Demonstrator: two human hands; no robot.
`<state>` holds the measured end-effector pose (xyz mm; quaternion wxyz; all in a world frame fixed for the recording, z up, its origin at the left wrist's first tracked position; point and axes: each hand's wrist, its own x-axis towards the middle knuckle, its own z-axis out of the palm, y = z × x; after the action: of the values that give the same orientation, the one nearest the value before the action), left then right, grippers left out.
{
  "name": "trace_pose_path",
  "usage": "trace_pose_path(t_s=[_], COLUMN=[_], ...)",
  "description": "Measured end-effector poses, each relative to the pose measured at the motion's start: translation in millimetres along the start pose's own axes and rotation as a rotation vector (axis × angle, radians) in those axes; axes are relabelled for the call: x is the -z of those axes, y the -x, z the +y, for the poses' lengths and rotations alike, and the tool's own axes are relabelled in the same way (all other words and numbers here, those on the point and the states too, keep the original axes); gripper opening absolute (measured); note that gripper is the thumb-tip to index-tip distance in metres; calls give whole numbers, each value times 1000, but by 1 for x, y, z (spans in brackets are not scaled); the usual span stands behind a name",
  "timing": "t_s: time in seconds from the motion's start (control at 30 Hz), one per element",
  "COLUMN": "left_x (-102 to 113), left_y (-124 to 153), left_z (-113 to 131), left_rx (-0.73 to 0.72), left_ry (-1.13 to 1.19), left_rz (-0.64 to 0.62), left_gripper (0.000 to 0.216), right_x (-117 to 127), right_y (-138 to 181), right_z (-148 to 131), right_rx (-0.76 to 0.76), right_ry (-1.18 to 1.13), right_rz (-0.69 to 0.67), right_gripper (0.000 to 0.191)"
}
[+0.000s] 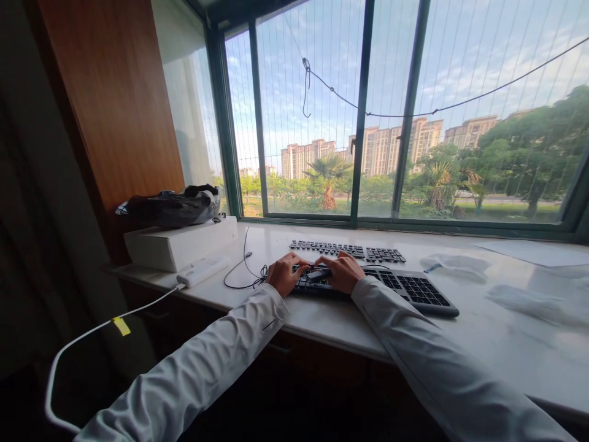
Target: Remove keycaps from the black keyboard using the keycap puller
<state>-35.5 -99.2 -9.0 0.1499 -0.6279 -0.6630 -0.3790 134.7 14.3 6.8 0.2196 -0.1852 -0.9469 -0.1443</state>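
A black keyboard (423, 293) lies on the white marble counter, many of its key positions showing bare sockets. Over its left part, my right hand (343, 271) is closed around a short black-handled tool (319, 275). My left hand (285, 273) rests at the keyboard's left end, thumb and fingers drawn together close to my right fingertips. What the left fingers pinch, if anything, is too small to make out. Behind the keyboard, loose black keycaps (327, 248) are set out in keyboard order, with a separate block of keycaps (385, 255) to the right.
A thin black cable (239, 286) loops left of the keyboard. Farther left are a white power strip (202, 271) with a white cord and a white box (179, 244) bearing a dark plastic bag (170, 207). Clear plastic bags (529, 301) and paper (538, 253) lie right.
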Motion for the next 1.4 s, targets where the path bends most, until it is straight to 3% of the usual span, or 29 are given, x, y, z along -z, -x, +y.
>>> trace_pose_path(t_s=[0.4, 0.6, 1.1, 1.4], left_x=[-2, -4, -1, -3], left_y=[0, -1, 1, 1], left_z=[-3, -6, -2, 0], left_rx=[-71, -86, -99, -159], left_ry=[-16, 15, 17, -12], left_rz=[8, 22, -27, -41], left_gripper=[35, 36, 35, 32], right_x=[-14, -20, -21, -11], right_y=[0, -3, -3, -1], right_z=[13, 12, 12, 9], right_rx=[-96, -145, -84, -148], right_ry=[-261, -467, -451, -373], right_rz=[95, 153, 142, 76], right_gripper=[30, 36, 29, 30])
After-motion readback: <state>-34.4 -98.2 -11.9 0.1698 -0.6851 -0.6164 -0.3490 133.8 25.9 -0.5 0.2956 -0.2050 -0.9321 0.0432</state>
